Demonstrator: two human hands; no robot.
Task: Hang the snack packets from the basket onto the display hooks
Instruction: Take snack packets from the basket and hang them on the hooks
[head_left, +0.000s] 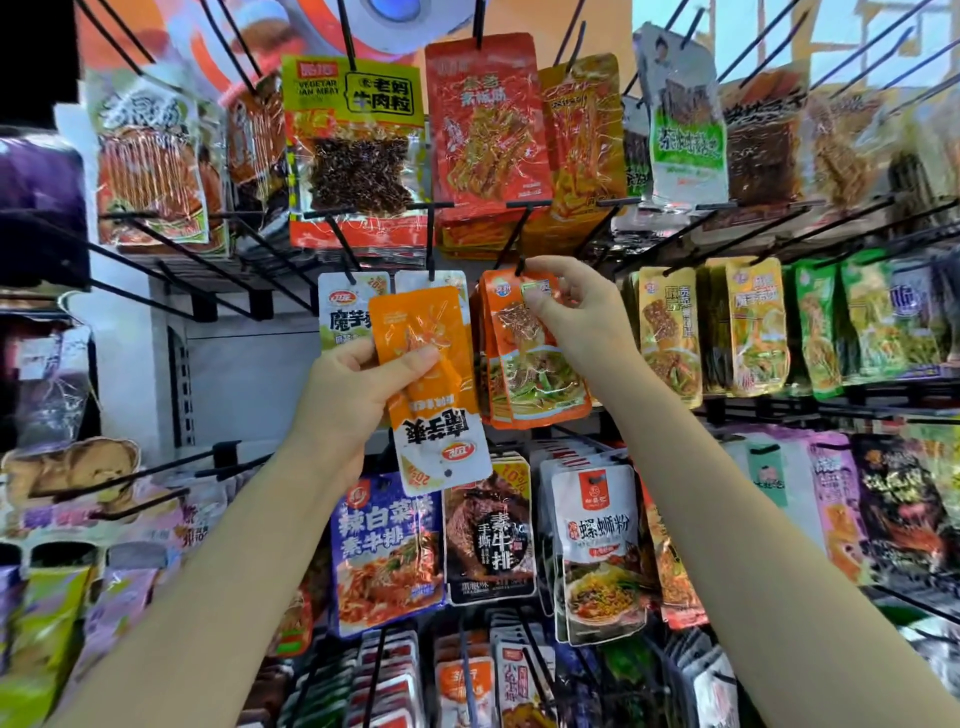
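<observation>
Packet (434, 384) gripped by the left hand (358, 384) hangs upside down, long axis upright, just left of the hook (519, 267), where the right hand (566, 312) pinches the hung orange packets (524, 358).

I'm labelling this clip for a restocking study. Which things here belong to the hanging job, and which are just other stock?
In the job:
left hand gripping upside-down orange packets
right hand pinching orange packet at its hook

Other stock:
yellow-green packet
purple packet
white noodle packet
</observation>
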